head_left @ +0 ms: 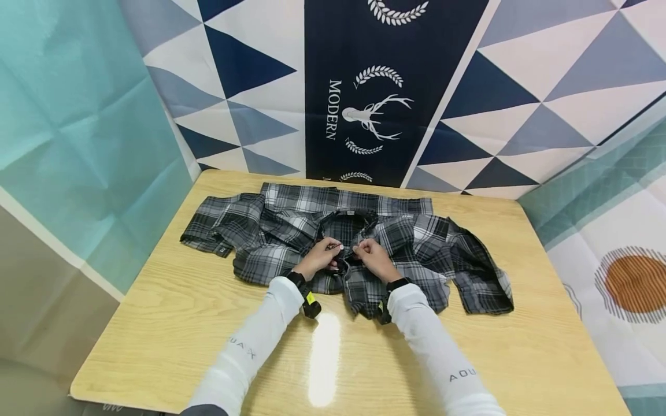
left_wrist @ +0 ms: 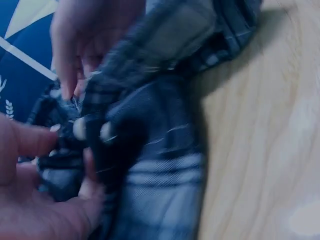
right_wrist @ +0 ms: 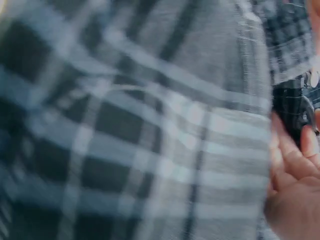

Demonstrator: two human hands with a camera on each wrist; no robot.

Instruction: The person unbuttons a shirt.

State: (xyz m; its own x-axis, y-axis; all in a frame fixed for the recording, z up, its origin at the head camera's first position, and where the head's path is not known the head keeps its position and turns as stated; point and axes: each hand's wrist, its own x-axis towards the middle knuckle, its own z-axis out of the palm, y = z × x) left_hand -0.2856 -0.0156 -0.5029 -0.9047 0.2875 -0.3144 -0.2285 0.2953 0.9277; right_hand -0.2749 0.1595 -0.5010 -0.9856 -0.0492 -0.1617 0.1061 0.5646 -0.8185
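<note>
A grey and black plaid shirt point(head_left: 281, 254) lies spread across the table, collar point(head_left: 338, 216) toward the back. Just below the collar, my left hand point(head_left: 318, 257) pinches the left front edge. Opposite it, my right hand point(head_left: 377, 260) holds the other front edge between thumb and forefinger. The left wrist view has the left hand point(left_wrist: 45, 190) at the cloth, with white buttons point(left_wrist: 106, 131) beside its fingers, and the right hand point(left_wrist: 90, 35) above. In the right wrist view a blurred shirt panel point(right_wrist: 150, 150) covers most of the picture; fingers show at the right.
The shirt's sleeves reach out left point(head_left: 208, 222) and right point(head_left: 481, 277) over the wooden table point(head_left: 171, 323). A patterned cloth with triangles and a deer head point(head_left: 359, 115) hangs behind the table. Teal sheets point(head_left: 88, 115) stand at the sides.
</note>
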